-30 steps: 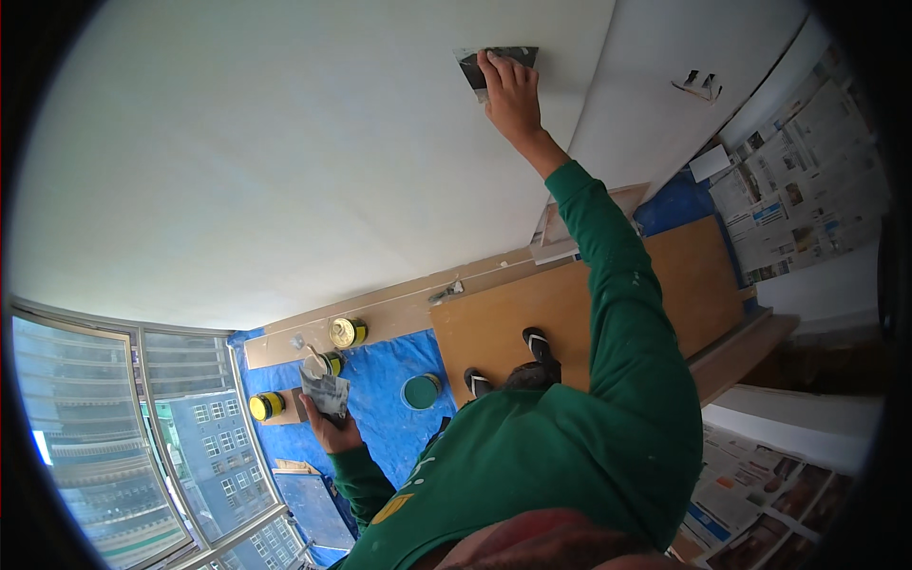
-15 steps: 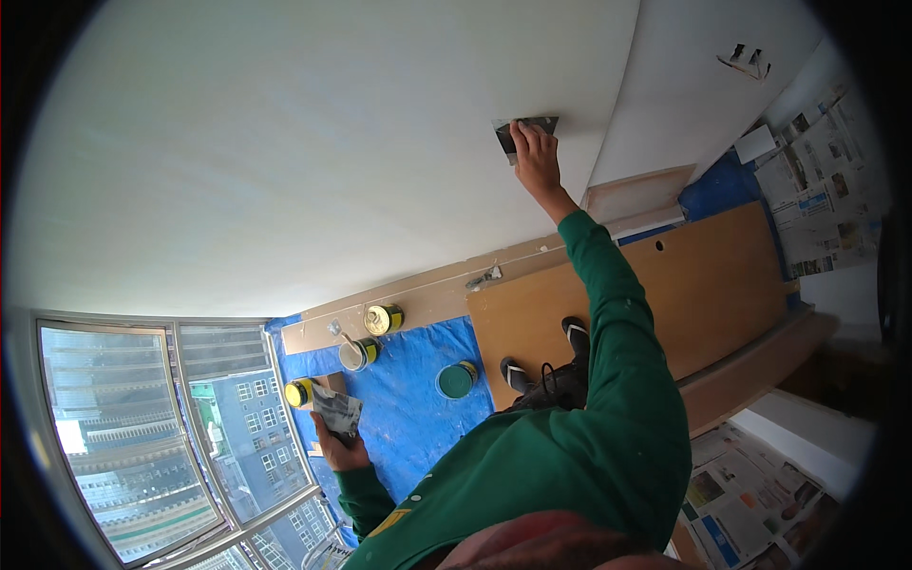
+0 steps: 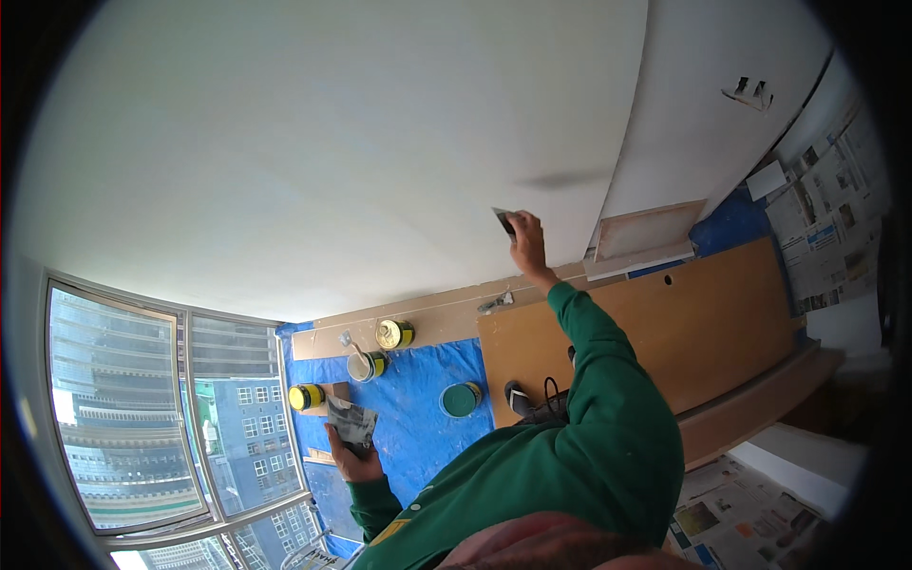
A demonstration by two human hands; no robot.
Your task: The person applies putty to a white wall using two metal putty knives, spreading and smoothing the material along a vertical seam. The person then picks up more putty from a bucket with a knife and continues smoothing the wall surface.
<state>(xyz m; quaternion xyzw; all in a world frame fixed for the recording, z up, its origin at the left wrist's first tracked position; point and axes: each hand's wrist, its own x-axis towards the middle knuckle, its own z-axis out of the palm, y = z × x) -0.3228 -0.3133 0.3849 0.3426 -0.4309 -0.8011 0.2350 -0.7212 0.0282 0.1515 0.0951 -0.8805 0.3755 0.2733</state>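
My right hand (image 3: pixel 528 247) is closed on a thin, dark-faced putty knife (image 3: pixel 503 221), seen nearly edge-on. It is held up in front of the pale wall (image 3: pixel 323 161), and a soft shadow falls on the wall above it. The blade looks to be off the surface. Lower left, my left hand (image 3: pixel 356 463) grips a broad scraper blade (image 3: pixel 351 419) whose face is smeared with grey-white paste. Beyond that blade stands a yellow tin (image 3: pixel 304 396) beside a brown block.
Two open tins, one pale inside (image 3: pixel 392 333) and one with a brush-like handle (image 3: pixel 365 366), stand by the wall's foot. A green-topped tin (image 3: pixel 461 400) sits on blue sheeting (image 3: pixel 418 456). I stand at a wooden board (image 3: pixel 703 313). Windows (image 3: pixel 133 408) line the left; newspaper (image 3: pixel 826 199) covers the far right.
My right hand has come down and back from the wall with the putty knife, whose blade has turned nearly edge-on. My left hand still holds its scraper blade. The view has shifted slightly.
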